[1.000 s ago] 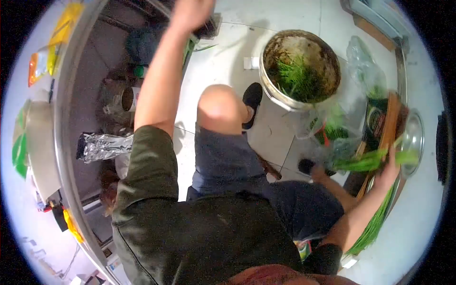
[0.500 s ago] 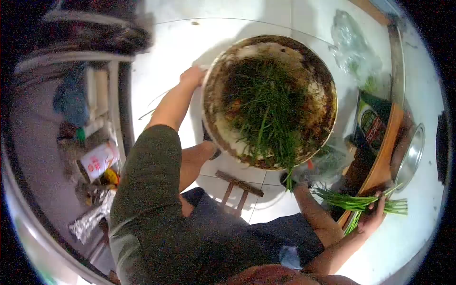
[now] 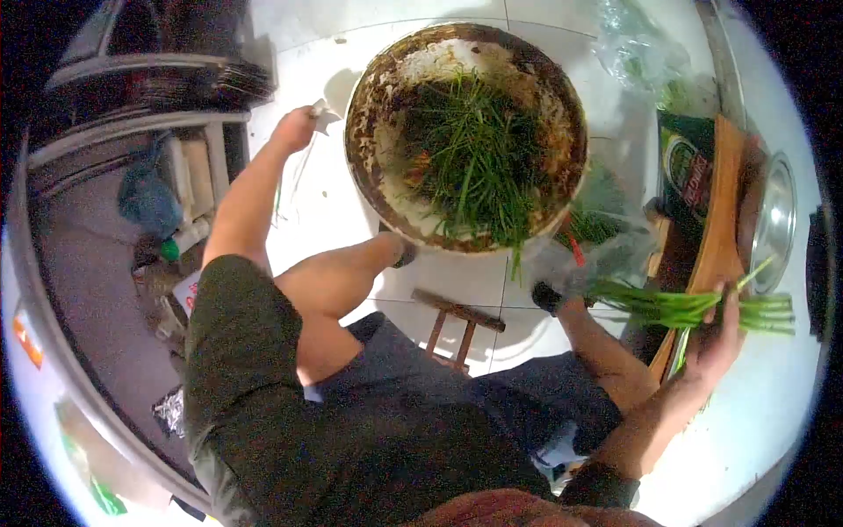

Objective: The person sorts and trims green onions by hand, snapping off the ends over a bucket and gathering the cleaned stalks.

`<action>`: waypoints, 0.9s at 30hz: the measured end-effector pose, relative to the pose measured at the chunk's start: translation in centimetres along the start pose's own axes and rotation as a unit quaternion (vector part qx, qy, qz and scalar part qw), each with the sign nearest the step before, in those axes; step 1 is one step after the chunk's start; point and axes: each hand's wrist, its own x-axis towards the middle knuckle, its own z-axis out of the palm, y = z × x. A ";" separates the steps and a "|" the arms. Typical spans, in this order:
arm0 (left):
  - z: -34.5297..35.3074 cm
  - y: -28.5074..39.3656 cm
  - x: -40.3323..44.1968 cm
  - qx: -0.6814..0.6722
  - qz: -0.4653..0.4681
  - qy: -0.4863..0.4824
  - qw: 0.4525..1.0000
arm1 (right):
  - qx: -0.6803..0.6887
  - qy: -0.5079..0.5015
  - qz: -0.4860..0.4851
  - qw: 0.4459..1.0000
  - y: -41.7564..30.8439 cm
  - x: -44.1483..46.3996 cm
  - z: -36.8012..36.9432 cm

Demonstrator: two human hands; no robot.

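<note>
My right hand (image 3: 716, 338), at the right, is closed around a bunch of chives (image 3: 659, 305), long thin green stalks that lie crosswise in the fingers. My left hand (image 3: 297, 129) is closed just left of the pan, apart from its rim. A small pale piece sticks out from its fingertips, too blurred to name. Between the hands stands a large round pan (image 3: 373, 184) with a brown, stained inside. Loose long greens (image 3: 479, 158) are heaped in it, and some stalks hang over the near rim.
A small wooden stool (image 3: 457, 312) is below the pan. Clear plastic bags (image 3: 628, 44) lie upper right; another bag (image 3: 615, 255) holds greens. At the right are a dark printed packet (image 3: 689, 171), a wooden board (image 3: 724, 202) and a metal bowl (image 3: 774, 220). A cluttered shelf (image 3: 97, 228) stands left.
My left hand has left the pan's rim and moved away to the left. My right hand still holds the chives. The view has shifted, so the pan appears higher and further left.
</note>
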 end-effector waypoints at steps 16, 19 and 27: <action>-19.0 22.3 -22.6 -0.036 0.118 0.229 0.966 | 0.166 -0.136 -0.102 0.971 -0.6 -2.6 -2.4; -18.9 28.1 -24.3 -0.085 0.153 0.246 0.953 | 0.140 -0.133 -0.095 0.977 0.0 -1.4 -4.1; -3.8 37.5 -29.4 -0.196 0.186 0.037 0.962 | 0.178 -0.115 -0.126 0.969 -0.1 -1.7 -7.0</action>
